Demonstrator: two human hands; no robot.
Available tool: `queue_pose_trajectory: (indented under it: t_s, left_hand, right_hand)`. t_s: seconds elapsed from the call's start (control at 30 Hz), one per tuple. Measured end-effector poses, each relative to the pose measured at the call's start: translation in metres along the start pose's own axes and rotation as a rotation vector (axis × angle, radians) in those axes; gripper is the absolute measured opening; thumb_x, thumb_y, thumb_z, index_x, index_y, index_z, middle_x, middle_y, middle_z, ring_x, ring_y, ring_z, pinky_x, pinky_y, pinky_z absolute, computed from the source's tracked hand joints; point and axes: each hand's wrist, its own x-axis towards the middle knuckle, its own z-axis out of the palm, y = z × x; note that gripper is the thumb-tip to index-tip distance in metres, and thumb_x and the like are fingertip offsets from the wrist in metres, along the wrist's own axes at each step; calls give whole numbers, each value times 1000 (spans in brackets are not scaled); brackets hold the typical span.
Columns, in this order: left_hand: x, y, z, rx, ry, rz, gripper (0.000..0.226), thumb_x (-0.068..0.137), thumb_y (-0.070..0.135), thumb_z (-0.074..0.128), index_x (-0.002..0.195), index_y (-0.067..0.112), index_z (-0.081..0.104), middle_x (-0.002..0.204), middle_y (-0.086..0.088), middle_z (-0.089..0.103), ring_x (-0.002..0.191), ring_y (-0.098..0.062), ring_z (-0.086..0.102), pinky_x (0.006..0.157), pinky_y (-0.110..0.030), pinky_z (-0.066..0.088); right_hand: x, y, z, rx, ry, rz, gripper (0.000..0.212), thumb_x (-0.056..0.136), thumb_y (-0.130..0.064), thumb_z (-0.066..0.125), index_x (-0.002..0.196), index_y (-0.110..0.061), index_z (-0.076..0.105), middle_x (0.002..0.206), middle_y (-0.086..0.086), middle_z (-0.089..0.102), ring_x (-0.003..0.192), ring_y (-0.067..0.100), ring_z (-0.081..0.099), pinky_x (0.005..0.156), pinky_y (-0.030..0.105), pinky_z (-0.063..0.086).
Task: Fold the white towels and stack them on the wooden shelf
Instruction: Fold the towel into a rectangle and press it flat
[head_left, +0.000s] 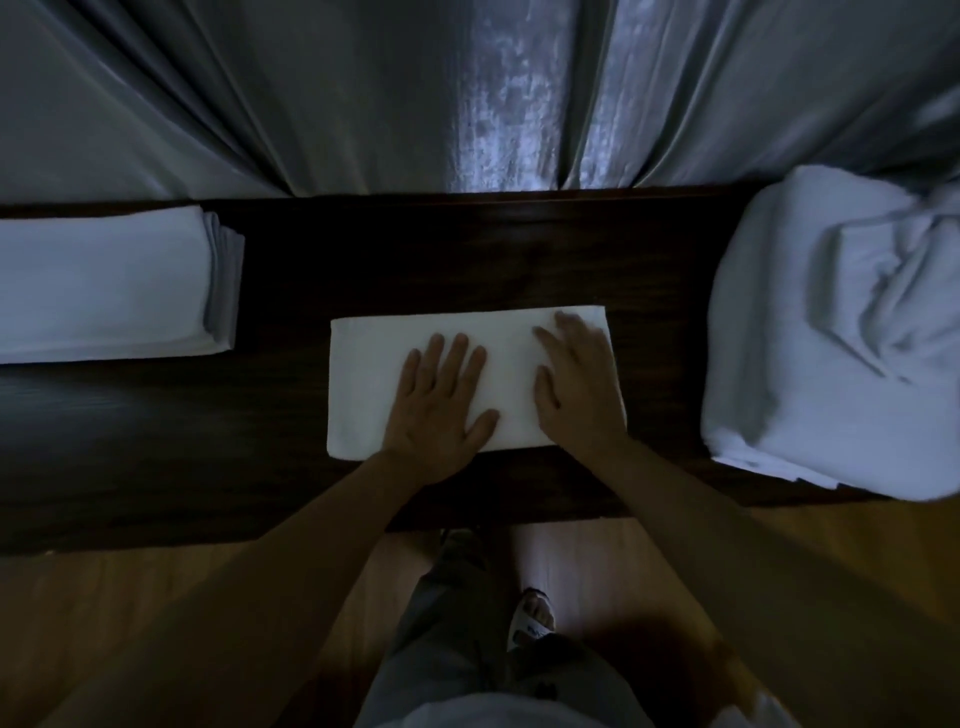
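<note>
1. Where the dark wooden shelf (156, 415) reaches the left edge of the view, a stack of folded white towels (104, 286) lies on it, its layered edges facing right, well apart from the hands.
2. Near the middle of the shelf lies a folded white towel (363, 374), a flat rectangle close to the shelf's front edge.
3. On this towel's centre the left hand (441, 400) presses flat, fingers straight and slightly spread, thumb out to the right, gripping nothing.
4. Just beside it the right hand (576, 379) rests on the towel's right part, fingers extended toward the far right corner; its fingertips are blurred, but they lie flat rather than curled.
5. At the right end of the shelf sits a rumpled heap of unfolded white towels (841, 338), hanging slightly over the front edge.
6. Behind the shelf hang grey curtains (363, 93); below it a wooden floor (130, 597) and the person's sandalled foot (532, 618) show.
</note>
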Motion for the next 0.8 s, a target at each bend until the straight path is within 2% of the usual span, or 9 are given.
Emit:
queue_pose_trajectory:
  t_s: [0.07, 0.1, 0.2, 0.27, 0.37, 0.43, 0.5, 0.67, 0.8]
  left_hand:
    - [1, 1, -2, 9, -28, -6, 80, 99, 66, 22, 162, 20, 2, 169, -10, -3, 155, -32, -8, 125, -53, -2]
    - [1, 1, -3, 14, -45, -8, 81, 99, 66, 22, 162, 20, 0, 169, -10, -5, 155, -32, -10, 125, -52, -4]
    - [1, 2, -6, 25, -73, -8, 81, 99, 66, 20, 162, 20, -3, 169, -10, -9, 155, -33, -13, 124, -52, -6]
    - [2, 1, -9, 30, -88, 1, 81, 97, 67, 16, 161, 21, -6, 168, -9, -12, 154, -32, -16, 124, -52, -8]
    - [7, -8, -14, 34, -116, 52, 82, 96, 69, 11, 161, 23, -8, 168, -8, -16, 153, -29, -20, 124, -50, -10]
    - [13, -18, -17, 40, -136, 97, 83, 95, 72, 8, 160, 24, -10, 168, -7, -16, 153, -27, -21, 124, -48, -11]
    - [19, -27, -19, 61, -155, 128, 84, 94, 74, 5, 160, 26, -13, 168, -5, -18, 153, -26, -22, 123, -46, -14]
    - [23, -33, -19, 66, -181, 140, 86, 91, 79, 3, 159, 29, -15, 167, -3, -20, 152, -23, -25, 122, -44, -17]
    - [22, -35, -20, 44, -164, 147, 84, 92, 78, 7, 159, 30, -13, 168, -1, -18, 152, -21, -23, 121, -42, -17]
  right_hand:
    - [-22, 8, -19, 41, 237, 322, 45, 93, -14, 60, 138, -8, 57, 135, 17, 59, 129, 33, 50, 107, 48, 39]
    - [-33, 13, -25, 93, 280, 476, 42, 92, -13, 61, 133, -7, 59, 125, 17, 63, 119, 34, 54, 99, 44, 42]
    - [-51, 30, -36, 397, 95, 752, 30, 96, -15, 61, 123, -4, 66, 109, 13, 71, 103, 30, 66, 85, 32, 48]
    - [-56, 37, -41, 474, -50, 753, 25, 96, -18, 63, 116, -6, 71, 105, 8, 73, 97, 22, 67, 82, 29, 48]
    - [-56, 38, -48, 555, -93, 697, 20, 94, -18, 69, 110, -8, 75, 97, -2, 72, 93, 15, 67, 85, 29, 51]
    - [-55, 39, -52, 726, -155, 693, 21, 94, -15, 71, 112, -5, 74, 80, -8, 72, 73, 10, 65, 71, 28, 51]
    - [-53, 39, -58, 914, -284, 715, 25, 94, -12, 71, 117, -3, 69, 57, -8, 63, 52, 13, 53, 52, 28, 43]
    - [-51, 37, -55, 1098, -640, 743, 29, 95, -15, 70, 123, -10, 62, 48, -3, 48, 42, 10, 34, 46, 25, 32]
    - [-47, 44, -49, 980, -570, 684, 31, 99, -33, 65, 121, -11, 65, 52, -3, 54, 42, 8, 39, 43, 26, 36]
